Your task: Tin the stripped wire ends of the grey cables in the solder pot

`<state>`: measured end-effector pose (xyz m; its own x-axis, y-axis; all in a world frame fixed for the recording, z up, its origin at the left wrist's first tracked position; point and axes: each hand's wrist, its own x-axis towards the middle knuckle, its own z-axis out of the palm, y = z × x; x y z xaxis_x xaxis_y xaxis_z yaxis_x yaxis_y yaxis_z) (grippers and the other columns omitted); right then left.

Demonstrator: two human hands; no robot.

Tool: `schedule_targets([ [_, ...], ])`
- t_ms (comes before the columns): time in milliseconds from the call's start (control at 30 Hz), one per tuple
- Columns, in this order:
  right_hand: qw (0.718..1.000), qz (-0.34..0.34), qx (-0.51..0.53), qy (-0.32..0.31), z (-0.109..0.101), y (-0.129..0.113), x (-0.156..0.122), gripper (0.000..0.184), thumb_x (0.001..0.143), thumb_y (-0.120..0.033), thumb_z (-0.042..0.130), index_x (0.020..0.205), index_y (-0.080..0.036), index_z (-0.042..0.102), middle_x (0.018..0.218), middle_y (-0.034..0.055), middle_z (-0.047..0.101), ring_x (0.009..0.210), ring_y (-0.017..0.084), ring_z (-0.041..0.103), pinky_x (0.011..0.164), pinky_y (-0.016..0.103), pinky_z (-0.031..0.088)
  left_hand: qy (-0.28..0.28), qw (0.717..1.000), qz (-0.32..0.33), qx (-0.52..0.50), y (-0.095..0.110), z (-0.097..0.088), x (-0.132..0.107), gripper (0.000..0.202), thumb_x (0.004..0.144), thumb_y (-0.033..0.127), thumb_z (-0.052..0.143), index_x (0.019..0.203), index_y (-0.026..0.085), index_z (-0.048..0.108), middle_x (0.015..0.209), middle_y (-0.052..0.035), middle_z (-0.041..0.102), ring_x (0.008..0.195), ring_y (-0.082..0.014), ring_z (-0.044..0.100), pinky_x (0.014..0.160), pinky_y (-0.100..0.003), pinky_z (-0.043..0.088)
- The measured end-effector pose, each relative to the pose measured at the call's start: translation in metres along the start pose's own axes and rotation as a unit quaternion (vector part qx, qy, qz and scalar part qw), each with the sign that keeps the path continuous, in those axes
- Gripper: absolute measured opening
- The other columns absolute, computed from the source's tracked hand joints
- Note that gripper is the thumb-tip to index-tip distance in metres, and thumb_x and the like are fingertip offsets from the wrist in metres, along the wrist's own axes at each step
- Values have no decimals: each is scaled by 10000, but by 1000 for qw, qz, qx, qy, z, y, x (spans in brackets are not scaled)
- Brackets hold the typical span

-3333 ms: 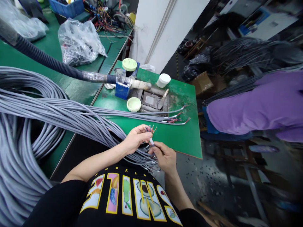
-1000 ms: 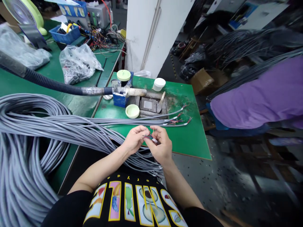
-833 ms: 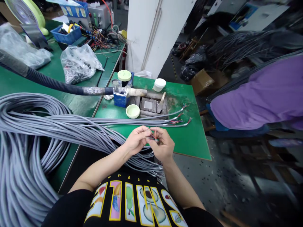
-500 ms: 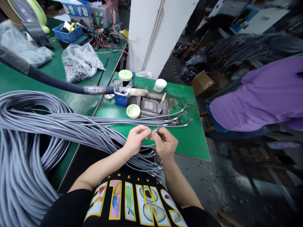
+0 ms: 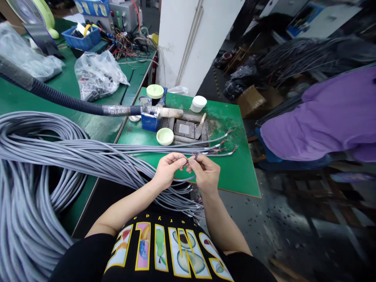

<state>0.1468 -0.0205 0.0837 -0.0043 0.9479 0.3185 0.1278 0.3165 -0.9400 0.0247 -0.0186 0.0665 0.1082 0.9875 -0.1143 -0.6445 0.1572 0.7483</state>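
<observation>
My left hand (image 5: 169, 169) and my right hand (image 5: 206, 172) meet over the near part of the green board, fingertips almost touching. Both pinch the thin coloured wires (image 5: 196, 156) at the stripped end of a grey cable (image 5: 188, 179); the exact grip of each finger is partly hidden. Just beyond my hands lie several grey cables (image 5: 164, 149) with bared red and dark wire ends (image 5: 220, 150). More cable ends (image 5: 190, 207) hang below my wrists, near my shirt.
A large coil of grey cable (image 5: 38, 121) fills the left. On the board stand a solder pot (image 5: 184, 129) with a scraper (image 5: 201, 127), a pale green dish (image 5: 165, 136), a white tub (image 5: 198, 103) and a blue box (image 5: 149, 122) under a black hose (image 5: 79, 105). A person in purple (image 5: 323, 113) is at right.
The fingertips of both hands have shifted slightly around the wires, and the wire ends between them sit at a different angle. The camera view has moved a little.
</observation>
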Motion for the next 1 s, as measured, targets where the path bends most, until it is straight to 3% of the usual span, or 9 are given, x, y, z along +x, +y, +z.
schedule_targets([
  [167,1000,-8,3,2,1,-1,1,157,846,-292,623,713,-209,625,606,-29,575,515,130,516,495,258,422,-17,1000,-2,10,0,1,-2,356,587,353,831,752,156,584,601,47,588,543,-67,516,566,-210,403],
  [333,998,-41,-43,18,1,-2,4,205,831,-294,625,653,-200,586,681,-4,550,641,150,506,596,283,417,-20,997,34,64,-8,2,-4,396,574,349,843,675,158,512,594,63,556,553,-47,475,581,-194,388],
  [467,1000,-9,-21,-2,-3,0,5,251,855,-318,599,640,-194,568,646,-16,505,596,131,451,573,271,377,-36,997,26,67,-13,-1,-4,358,586,363,834,700,153,567,623,46,579,582,-61,492,599,-203,392],
  [633,998,44,-3,-39,-6,3,6,316,846,-406,612,620,-194,553,567,-31,444,522,117,375,515,259,330,-9,998,28,49,-8,-9,4,328,625,403,799,819,166,681,687,11,632,622,-90,527,656,-234,425],
  [833,998,29,-1,-63,-6,2,7,320,849,-373,614,592,-192,554,564,-34,465,514,113,389,512,256,329,-24,996,53,62,-1,-13,8,270,630,385,797,721,159,681,683,9,630,603,-82,508,622,-227,401],
  [1000,997,-7,-45,-59,-3,0,6,196,857,-319,608,704,-202,649,660,-9,560,592,138,487,568,271,391,-9,996,61,60,-3,-10,7,277,683,397,755,713,161,613,605,40,557,574,-71,477,604,-217,387],
])
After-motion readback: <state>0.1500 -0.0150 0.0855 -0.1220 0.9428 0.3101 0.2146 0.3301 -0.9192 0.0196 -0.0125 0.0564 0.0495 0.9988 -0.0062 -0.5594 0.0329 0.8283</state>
